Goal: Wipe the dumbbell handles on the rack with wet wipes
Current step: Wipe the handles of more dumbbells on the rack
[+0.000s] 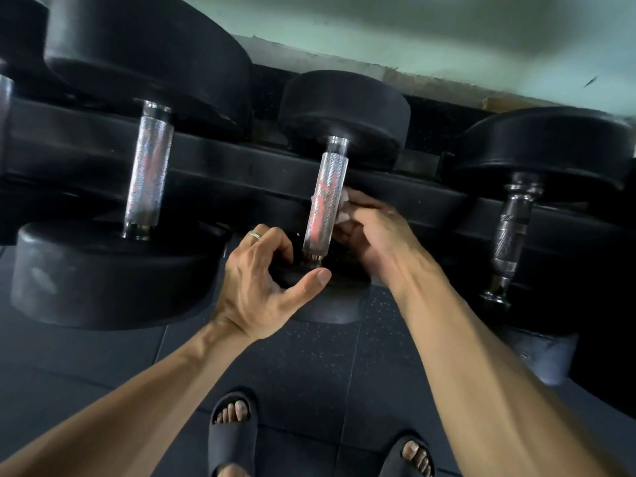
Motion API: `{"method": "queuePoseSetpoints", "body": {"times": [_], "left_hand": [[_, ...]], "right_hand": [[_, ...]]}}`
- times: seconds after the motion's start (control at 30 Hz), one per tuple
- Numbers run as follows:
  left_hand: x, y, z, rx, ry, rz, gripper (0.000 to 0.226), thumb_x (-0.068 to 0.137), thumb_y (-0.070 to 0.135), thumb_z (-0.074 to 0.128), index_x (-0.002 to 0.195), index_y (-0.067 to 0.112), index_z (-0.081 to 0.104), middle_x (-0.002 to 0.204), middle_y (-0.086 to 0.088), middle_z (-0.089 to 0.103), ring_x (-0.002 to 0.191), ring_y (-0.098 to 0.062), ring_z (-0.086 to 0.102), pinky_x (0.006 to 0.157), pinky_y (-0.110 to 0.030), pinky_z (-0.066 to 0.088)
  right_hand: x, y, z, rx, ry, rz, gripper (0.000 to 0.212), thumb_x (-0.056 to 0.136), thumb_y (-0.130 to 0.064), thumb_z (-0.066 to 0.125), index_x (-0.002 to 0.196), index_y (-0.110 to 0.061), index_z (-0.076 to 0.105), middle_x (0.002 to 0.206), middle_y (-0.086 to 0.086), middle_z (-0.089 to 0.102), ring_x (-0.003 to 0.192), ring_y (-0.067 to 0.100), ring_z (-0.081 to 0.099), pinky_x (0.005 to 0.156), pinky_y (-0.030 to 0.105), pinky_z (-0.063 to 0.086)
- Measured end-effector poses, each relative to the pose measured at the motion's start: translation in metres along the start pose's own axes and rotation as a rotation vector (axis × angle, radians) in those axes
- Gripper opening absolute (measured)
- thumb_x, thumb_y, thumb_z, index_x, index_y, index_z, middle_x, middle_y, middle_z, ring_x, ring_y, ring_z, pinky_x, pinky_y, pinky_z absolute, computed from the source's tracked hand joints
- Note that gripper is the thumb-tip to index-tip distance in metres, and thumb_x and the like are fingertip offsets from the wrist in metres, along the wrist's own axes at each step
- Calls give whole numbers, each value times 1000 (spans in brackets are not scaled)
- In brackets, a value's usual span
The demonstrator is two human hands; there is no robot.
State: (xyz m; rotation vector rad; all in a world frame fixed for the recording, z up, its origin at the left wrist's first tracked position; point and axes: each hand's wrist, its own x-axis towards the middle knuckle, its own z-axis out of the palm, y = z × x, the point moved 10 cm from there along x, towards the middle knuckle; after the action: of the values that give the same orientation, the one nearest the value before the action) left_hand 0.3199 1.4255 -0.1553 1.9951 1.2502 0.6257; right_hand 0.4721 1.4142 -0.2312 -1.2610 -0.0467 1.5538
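Middle dumbbell handle [323, 204] on rack [241, 166], wet wipe [344, 210] pinched against its 3 o'clock side by right hand [375, 232]; left hand [265, 280] half-curled, holding nothing (near lower weight [327, 301]); risk: wipe snagging on knurling, tearing.

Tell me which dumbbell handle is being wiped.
The middle handle: the right hand presses a wipe against it; the other two handles are untouched.

Both bare arms reach forward. The left hand [261, 280] is curled like a C, thumb out to the right, with a ring on one finger. The right hand [371, 232] is bent, and its fingers [361, 201] pinch a small white wipe [344, 215].
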Motion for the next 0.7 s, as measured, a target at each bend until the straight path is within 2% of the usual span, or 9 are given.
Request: {"method": "queuePoseSetpoints", "body": {"times": [0.07, 0.13, 0.27, 0.33, 0.37, 0.43, 0.5, 0.63, 0.7], "left_hand": [[-1, 1, 0, 9, 8, 0, 59, 71, 69, 57, 71, 10, 52, 72, 2, 50, 71, -18, 50, 65, -22, 37], [0, 2, 1, 14, 7, 3, 59, 71, 69, 57, 71, 10, 51, 72, 2, 50, 71, -18, 50, 65, -22, 37], [1, 1, -1, 3, 7, 5, 67, 72, 79, 53, 71, 12, 51, 72, 3, 50, 71, -17, 50, 65, -20, 37], [0, 2, -1, 3, 14, 3, 72, 72, 84, 48, 71, 12, 51, 72, 3, 50, 70, -17, 50, 64, -21, 37], [0, 2, 0, 9, 15, 2, 73, 72, 85, 48, 71, 12, 51, 72, 2, 50, 70, -17, 50, 64, -21, 37], [-1, 3, 1, 12, 13, 0, 68, 71, 78, 54, 71, 11, 52, 72, 1, 50, 70, -18, 50, 64, -22, 37], [0, 2, 1, 10, 9, -1, 61, 70, 71, 56, 71, 10, 52, 72, 1, 50, 70, -18, 50, 64, -21, 37], [0, 1, -1, -13, 12, 1, 66, 71, 77, 54, 71, 11, 51, 72, 2, 50, 69, -17, 50, 64, -18, 36], [0, 2, 0, -4, 15, 1, 69, 71, 81, 52, 71, 12, 52, 72, 2, 50, 70, -17, 50, 65, -18, 37]], "right_hand": [[2, -4, 3, 217, -51, 26, 26, 91, 1, 40, 101, -1, 65, 97, 18, 65, 71, 23, 58, 64, 29, 56], [12, -21, 6, 477, -91, -8, 36, 82, -10, 40, 106, 3, 63, 84, 11, 63, 57, 16, 49, 62, 26, 49], [7, -4, 11, 334, -124, 48, 51, 86, -24, 30, 110, 7, 62, 106, 30, 63, 56, 17, 57, 71, 33, 46], [-3, 10, 10, 248, -131, 114, 59, 89, -28, 25, 112, 13, 61, 106, 33, 66, 74, 29, 63, 77, 36, 50], [-4, 6, 11, 280, -126, 106, 58, 89, -28, 27, 109, 14, 61, 105, 32, 66, 76, 31, 62, 73, 33, 54], [6, -13, 10, 476, -108, 31, 50, 84, -27, 34, 103, 10, 61, 103, 24, 61, 63, 22, 53, 55, 24, 50], [17, -24, 12, 563, -116, -14, 51, 83, -29, 35, 106, 7, 63, 96, 18, 59, 64, 17, 45, 54, 24, 48], [-1, 11, 9, 100, -174, 121, 67, 91, -36, 20, 107, 12, 63, 99, 31, 67, 91, 39, 60, 79, 39, 52], [-5, 16, 10, 84, -196, 160, 69, 87, -38, 23, 107, 15, 62, 94, 33, 68, 92, 41, 53, 84, 41, 49]]}}
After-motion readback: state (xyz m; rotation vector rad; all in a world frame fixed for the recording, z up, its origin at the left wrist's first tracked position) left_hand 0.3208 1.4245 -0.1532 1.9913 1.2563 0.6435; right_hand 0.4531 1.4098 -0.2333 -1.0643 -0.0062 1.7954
